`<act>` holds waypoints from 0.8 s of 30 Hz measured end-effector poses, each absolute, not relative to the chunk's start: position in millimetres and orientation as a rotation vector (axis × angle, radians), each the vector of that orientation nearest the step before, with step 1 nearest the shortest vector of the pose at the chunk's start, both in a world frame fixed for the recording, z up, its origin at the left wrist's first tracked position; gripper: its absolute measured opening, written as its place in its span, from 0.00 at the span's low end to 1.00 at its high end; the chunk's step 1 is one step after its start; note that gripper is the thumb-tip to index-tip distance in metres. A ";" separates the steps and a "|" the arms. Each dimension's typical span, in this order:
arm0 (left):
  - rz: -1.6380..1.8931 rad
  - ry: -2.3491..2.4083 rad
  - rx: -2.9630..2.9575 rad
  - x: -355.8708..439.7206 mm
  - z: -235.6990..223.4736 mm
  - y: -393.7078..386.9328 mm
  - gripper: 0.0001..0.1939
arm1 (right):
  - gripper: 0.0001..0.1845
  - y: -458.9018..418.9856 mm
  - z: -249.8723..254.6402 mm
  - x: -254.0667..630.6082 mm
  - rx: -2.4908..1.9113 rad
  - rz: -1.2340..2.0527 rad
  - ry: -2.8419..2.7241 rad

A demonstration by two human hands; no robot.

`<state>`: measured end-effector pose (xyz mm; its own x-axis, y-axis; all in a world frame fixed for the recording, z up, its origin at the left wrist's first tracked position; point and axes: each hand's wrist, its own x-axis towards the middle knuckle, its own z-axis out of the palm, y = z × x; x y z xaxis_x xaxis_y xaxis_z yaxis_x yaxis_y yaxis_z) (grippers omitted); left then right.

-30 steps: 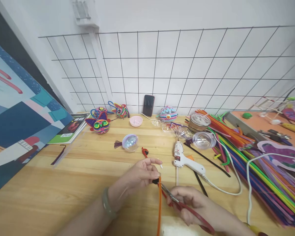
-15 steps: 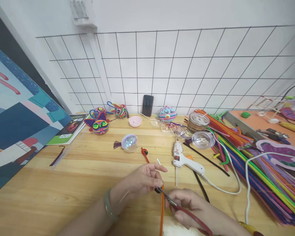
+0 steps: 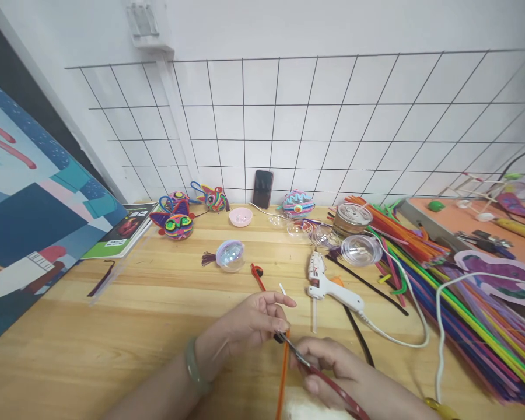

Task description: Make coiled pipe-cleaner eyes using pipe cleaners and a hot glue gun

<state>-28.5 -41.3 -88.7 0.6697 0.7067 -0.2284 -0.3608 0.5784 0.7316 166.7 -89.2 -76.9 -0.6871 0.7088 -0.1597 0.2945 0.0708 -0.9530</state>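
Observation:
My left hand [image 3: 262, 315] is closed at the fingertips, pinching an orange pipe cleaner [image 3: 282, 373] together with a small dark coiled piece [image 3: 280, 337]. The orange strip hangs down toward the table's front edge. My right hand [image 3: 332, 373] grips red-handled pliers [image 3: 328, 382]; their metal jaws reach the dark piece and the top of the orange strip. Whether the jaws are closed on either, I cannot tell. Beyond my left hand lies a red pipe cleaner [image 3: 258, 276] with a dark curl at its end.
A white glue gun [image 3: 330, 286] with a cord lies beyond my right hand. Bundled pipe cleaners [image 3: 468, 326] cover the right side. Clear plastic halves [image 3: 361, 249], a tasselled clear ball [image 3: 230, 256], a pink bowl [image 3: 240, 217], colourful wrapped figures [image 3: 178, 224] and a phone [image 3: 263, 188] stand farther back.
The pliers and my right hand have shifted slightly left and down. The orange pipe cleaner's lower end has swung left. My left hand has barely moved.

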 end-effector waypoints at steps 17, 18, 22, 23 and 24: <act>0.616 0.469 0.720 -30.6 -94.5 -35.6 0.22 | 0.23 -86.4 -94.0 164.8 -0.897 1.976 -1.791; 0.620 0.474 0.722 -31.1 -95.2 -34.2 0.22 | 0.23 -85.4 -92.1 164.0 -0.900 1.951 -1.813; 0.657 0.474 0.722 -31.9 -97.4 -28.1 0.22 | 0.21 -80.7 -83.9 160.1 -0.916 1.853 -1.862; 0.663 0.467 0.723 -31.9 -97.7 -26.4 0.22 | 0.20 -79.7 -82.7 159.2 -0.918 1.837 -1.860; 0.663 0.459 0.725 -31.7 -97.8 -24.7 0.22 | 0.20 -78.7 -82.0 158.4 -0.921 1.828 -1.858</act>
<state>-31.7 -24.7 -97.8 0.7056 0.6910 -0.1570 -0.3895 0.5632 0.7288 158.4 -78.7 -82.0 -0.7155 0.6756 -0.1778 0.1888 -0.0580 -0.9803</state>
